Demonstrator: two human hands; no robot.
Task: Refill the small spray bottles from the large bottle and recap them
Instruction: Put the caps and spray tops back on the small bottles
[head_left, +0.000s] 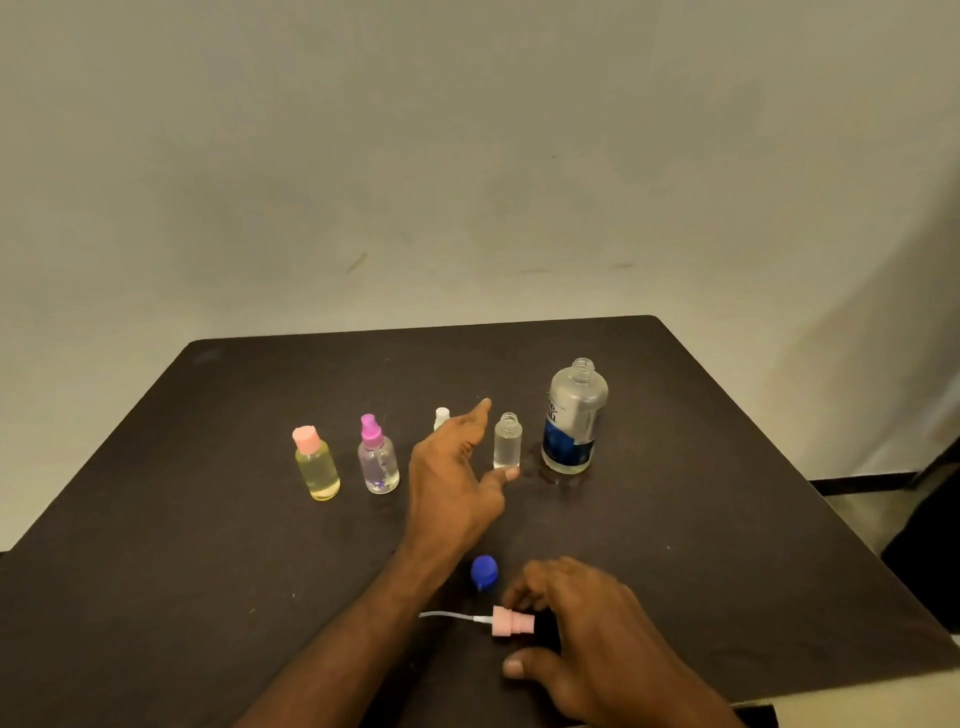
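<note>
The large clear bottle (574, 418) with a blue label stands uncapped at the right of the row. Left of it stands a small clear bottle (507, 441), open at the neck. My left hand (457, 467) is spread beside that small bottle, thumb near its base, holding nothing. Behind the hand a white-capped bottle (442, 417) is mostly hidden. Near the front edge lies a pink spray pump (511, 622) with its white dip tube pointing left. My right hand (587, 629) hovers over the pump, fingertips touching its head. A blue cap (484, 571) lies just above it.
A yellow-filled bottle with a pink cap (316, 464) and a clear bottle with a purple-pink sprayer (377, 457) stand at the left of the row. The dark table (208, 545) ends near the wall behind and drops off at the right.
</note>
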